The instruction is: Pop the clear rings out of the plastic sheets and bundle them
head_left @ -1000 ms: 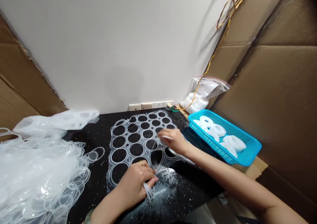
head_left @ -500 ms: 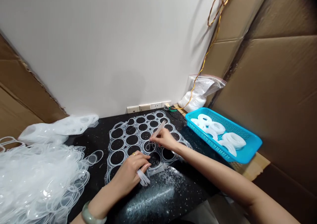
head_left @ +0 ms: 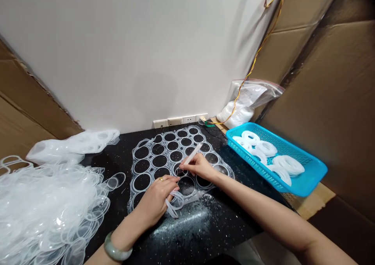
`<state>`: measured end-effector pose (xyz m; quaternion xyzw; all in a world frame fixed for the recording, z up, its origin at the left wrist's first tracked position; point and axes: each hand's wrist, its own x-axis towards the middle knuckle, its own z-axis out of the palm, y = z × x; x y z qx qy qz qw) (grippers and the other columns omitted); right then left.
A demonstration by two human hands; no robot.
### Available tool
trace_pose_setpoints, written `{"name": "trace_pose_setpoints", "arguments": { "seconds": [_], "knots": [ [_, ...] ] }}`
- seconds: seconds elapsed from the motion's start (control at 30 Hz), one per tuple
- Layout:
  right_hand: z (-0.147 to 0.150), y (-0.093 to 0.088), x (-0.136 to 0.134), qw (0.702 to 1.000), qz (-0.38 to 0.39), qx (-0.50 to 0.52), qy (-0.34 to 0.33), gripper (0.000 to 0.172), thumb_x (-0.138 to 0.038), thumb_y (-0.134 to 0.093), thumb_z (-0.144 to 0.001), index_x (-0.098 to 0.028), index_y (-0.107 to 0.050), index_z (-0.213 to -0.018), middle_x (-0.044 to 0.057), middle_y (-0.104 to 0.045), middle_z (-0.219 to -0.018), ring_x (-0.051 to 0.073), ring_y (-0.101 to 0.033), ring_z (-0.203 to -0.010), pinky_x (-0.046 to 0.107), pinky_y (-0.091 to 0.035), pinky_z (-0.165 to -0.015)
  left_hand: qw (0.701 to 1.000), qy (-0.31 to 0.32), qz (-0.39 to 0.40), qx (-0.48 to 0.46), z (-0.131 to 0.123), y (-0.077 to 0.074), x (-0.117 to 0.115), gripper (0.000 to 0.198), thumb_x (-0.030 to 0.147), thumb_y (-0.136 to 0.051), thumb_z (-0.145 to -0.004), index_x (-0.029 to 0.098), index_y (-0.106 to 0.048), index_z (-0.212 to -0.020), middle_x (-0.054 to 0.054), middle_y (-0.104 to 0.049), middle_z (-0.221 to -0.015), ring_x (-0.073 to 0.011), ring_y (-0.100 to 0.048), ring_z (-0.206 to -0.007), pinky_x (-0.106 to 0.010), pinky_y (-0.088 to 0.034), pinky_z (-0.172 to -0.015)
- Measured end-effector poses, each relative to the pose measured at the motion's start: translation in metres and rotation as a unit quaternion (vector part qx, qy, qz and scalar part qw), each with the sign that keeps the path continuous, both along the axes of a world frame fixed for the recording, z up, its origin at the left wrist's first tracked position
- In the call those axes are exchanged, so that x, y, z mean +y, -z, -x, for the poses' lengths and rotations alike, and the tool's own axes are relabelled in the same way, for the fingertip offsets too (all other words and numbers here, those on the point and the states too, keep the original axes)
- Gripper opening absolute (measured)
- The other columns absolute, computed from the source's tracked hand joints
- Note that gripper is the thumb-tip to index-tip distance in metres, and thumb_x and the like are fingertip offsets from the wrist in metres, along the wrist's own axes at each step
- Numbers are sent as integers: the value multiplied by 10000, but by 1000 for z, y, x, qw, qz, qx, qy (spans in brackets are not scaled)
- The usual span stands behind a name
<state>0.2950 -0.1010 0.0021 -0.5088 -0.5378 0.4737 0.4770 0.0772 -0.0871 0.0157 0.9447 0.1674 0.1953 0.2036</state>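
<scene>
A translucent sheet of ring-shaped mouldings (head_left: 152,159) lies on the black speckled table, with dark round openings in rows. My left hand (head_left: 161,194) rests over its near part, fingers closed on several thin translucent rings (head_left: 175,205) that hang out by the thumb. Just ahead and to the right, my right hand (head_left: 199,166) pinches a slim whitish pen-like tool (head_left: 193,152) with its upper end slanting up to the right. The tool's lower tip is at one of the sheet's circles, partly hidden by the fingers.
A heap of translucent sheets and rings (head_left: 49,210) covers the left side. On the right stands a blue basket (head_left: 310,179) with white ring bundles (head_left: 288,165). Behind it sit a clear plastic bag (head_left: 237,114), a yellow twisted cable (head_left: 254,61) and wall sockets (head_left: 175,121). Whitish powder (head_left: 187,226) dusts the near table.
The view has shifted slightly. A loose ring strip beneath my right hand now hangs with the rings at my left hand, which show wider loops. My right hand stays over the sheet with the tool.
</scene>
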Motion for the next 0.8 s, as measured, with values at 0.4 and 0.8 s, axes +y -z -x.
{"name": "trace_pose_setpoints", "arguments": {
  "seconds": [0.4,0.8],
  "knots": [
    [4,5,-8,991,-55,-118,-24,204,-325,-683,-784,-127,-730,-791,56,-716,-765,141,-616,-627,219,-443,-546,1000,-1,0,10,1,2,-2,239,134,-447,-931,159,-661,-1034,-109,-669,-1167,-260,-569,-1108,-469,-490,-898],
    [13,-2,-23,824,-243,-508,-61,164,-166,-539,-896,-173,-703,-896,51,-696,-852,127,-612,-674,219,-388,-589,1000,-7,27,2,-4,0,-4,224,110,-437,-921,169,-652,-943,-75,-687,-946,-227,-596,-1012,-385,-483,-907]
  ]
}}
